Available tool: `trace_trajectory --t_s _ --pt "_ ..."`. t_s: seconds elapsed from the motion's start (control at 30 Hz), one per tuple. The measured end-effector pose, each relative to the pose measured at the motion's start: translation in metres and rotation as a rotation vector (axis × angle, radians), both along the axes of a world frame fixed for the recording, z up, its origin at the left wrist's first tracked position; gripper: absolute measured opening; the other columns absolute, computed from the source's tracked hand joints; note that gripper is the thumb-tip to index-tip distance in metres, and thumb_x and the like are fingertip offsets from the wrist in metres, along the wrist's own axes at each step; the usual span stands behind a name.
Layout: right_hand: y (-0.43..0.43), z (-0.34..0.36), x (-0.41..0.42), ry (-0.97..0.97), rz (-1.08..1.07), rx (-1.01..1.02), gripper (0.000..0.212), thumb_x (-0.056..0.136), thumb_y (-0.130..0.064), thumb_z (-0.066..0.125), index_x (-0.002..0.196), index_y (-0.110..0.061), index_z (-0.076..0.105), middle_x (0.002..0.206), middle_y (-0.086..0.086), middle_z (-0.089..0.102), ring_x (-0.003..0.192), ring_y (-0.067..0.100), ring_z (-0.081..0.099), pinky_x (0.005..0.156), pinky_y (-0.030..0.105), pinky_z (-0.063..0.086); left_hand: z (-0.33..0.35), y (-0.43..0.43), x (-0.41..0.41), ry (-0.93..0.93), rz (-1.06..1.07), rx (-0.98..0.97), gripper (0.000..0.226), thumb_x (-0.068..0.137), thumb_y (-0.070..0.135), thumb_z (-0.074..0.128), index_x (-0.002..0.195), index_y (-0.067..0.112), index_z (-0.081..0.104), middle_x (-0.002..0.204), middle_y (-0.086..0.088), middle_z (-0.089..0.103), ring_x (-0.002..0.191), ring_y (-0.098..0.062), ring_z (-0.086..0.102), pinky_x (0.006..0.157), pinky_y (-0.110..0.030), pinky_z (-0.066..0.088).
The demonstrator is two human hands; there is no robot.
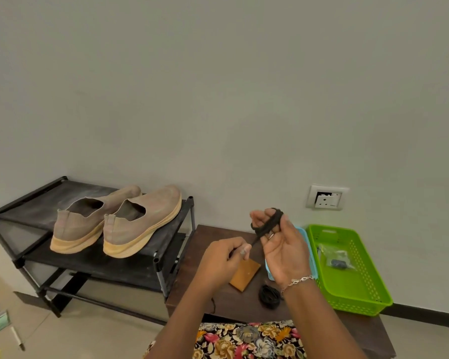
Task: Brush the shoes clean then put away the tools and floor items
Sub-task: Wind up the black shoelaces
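Head view, looking down at a low table (pixel 205 291) set against a plain wall. The left hand (pixel 224 259) and right hand (pixel 285 252) are raised above the table, near each other but not touching, joined by a black shoelace (pixel 268 221).

The shoelace is wound in several loops around the upright fingers of the right hand. Its free end runs down and left to the left hand, which pinches it between thumb and fingertips. A bracelet (pixel 297 281) circles the right wrist.

The two tan shoes (pixel 140 224) stand side by side on the top shelf of a black shoe rack (pixel 36 203), just left of the table. Their toes point toward the wall and their heels toward the viewer. No laces are visible on them.

On the table, below the hands, lie an orange-brown pad (pixel 245 274) and a second black lace (pixel 269 296), coiled into a bundle. At the right end stands a green basket (pixel 360 288) holding a small plastic bag (pixel 335 257) of dark items. A blue basket (pixel 305 237) sits beside the green one, largely hidden behind the right hand.

A wall socket (pixel 326 197) is mounted above the baskets. A pen (pixel 17 338) lies on the floor at lower left. Floral fabric (pixel 249 340) fills the bottom edge.
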State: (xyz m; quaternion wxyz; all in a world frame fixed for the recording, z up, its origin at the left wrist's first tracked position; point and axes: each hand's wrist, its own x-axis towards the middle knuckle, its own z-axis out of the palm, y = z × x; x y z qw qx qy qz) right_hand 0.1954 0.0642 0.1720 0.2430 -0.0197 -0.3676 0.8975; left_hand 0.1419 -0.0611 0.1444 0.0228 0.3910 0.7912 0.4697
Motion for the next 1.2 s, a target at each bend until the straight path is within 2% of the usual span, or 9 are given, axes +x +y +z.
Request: trace_trajectory --t_s 0.13,0.23,0.37,0.57,0.73,0.83,1.03,1.1,1.2 --pt "-0.001 -0.012 0.001 -0.259 -0.226 0.971 0.033 0.099 -0.027 0.034 0.085 -0.016 0.061 0.080 -0.004 0.070 0.080 -0.002 0.064 0.075 0.012 0.047 0.007 -0.004 -0.001 -0.001 0.019 0.038 0.028 0.088 0.039 0.042 0.061 0.034 0.047 0.054 0.004 0.045 0.051 -0.009 0.040 0.053 -0.025 0.030" --pt "0.006 -0.017 0.004 -0.378 -0.110 1.298 0.048 0.093 -0.051 0.033 0.076 -0.015 0.061 0.065 -0.004 0.062 0.064 0.003 0.057 0.066 0.019 0.041 0.014 -0.009 -0.006 -0.043 0.058 0.103 0.032 0.090 0.035 0.045 0.059 0.032 0.049 0.053 0.008 0.045 0.053 -0.007 0.041 0.053 -0.022 0.030" --pt "0.001 -0.004 0.012 -0.403 0.231 1.098 0.047 0.084 -0.051 0.042 0.060 -0.013 0.056 0.040 -0.003 0.046 0.042 0.016 0.046 0.058 0.027 0.043 0.021 -0.009 -0.011 -0.069 0.085 0.088 0.035 0.094 0.029 0.047 0.059 0.031 0.048 0.053 0.012 0.048 0.054 -0.004 0.041 0.056 -0.022 0.031" --pt "0.000 0.012 0.015 -0.273 0.507 0.013 0.041 0.063 -0.038 0.080 0.048 -0.013 0.051 0.030 -0.006 0.031 0.026 0.008 0.033 0.042 0.022 0.043 0.012 -0.003 -0.009 -0.151 0.093 0.126 0.035 0.091 0.036 0.043 0.057 0.030 0.048 0.051 0.009 0.038 0.051 -0.008 0.035 0.056 -0.029 0.028" --pt "0.004 0.013 0.007 0.029 0.231 -0.302 0.033 0.046 -0.022 0.089 0.062 -0.008 0.063 0.050 0.002 0.052 0.050 0.018 0.058 0.061 0.030 0.056 0.001 -0.002 -0.001 -0.132 0.088 0.077 0.037 0.096 0.021 0.046 0.060 0.027 0.046 0.048 0.012 0.041 0.048 -0.004 0.034 0.053 -0.025 0.028" --pt "0.003 0.009 0.002 -0.024 0.042 -0.086 0.018 0.083 -0.022 0.059 0.079 -0.006 0.062 0.066 0.006 0.066 0.069 0.018 0.067 0.070 0.028 0.056 -0.002 0.000 0.003 -0.065 0.056 0.035 0.035 0.094 0.032 0.045 0.059 0.033 0.043 0.051 0.009 0.043 0.050 -0.006 0.038 0.053 -0.024 0.028" --pt "0.006 -0.011 0.003 -0.412 -0.207 1.306 0.032 0.098 -0.026 0.039 0.077 -0.015 0.060 0.069 -0.005 0.065 0.070 0.001 0.061 0.072 0.021 0.048 0.007 -0.003 0.002 0.001 0.030 0.048 0.031 0.084 0.052 0.037 0.060 0.033 0.044 0.052 0.009 0.044 0.052 -0.007 0.040 0.053 -0.025 0.029" --pt "0.006 -0.009 0.007 -0.472 -0.028 1.364 0.042 0.097 -0.036 0.034 0.071 -0.017 0.060 0.062 -0.002 0.063 0.063 0.008 0.060 0.072 0.028 0.048 0.011 -0.004 -0.001 0.009 0.034 0.053 0.030 0.087 0.047 0.040 0.059 0.033 0.045 0.054 0.011 0.048 0.055 -0.006 0.044 0.055 -0.023 0.031" --pt "0.001 0.000 0.015 -0.497 0.261 1.104 0.049 0.092 -0.045 0.035 0.062 -0.014 0.059 0.046 0.002 0.053 0.048 0.014 0.052 0.061 0.024 0.046 0.012 -0.005 -0.005 -0.025 0.031 0.048 0.035 0.095 0.025 0.047 0.061 0.032 0.046 0.057 0.010 0.050 0.058 -0.003 0.047 0.058 -0.021 0.035"
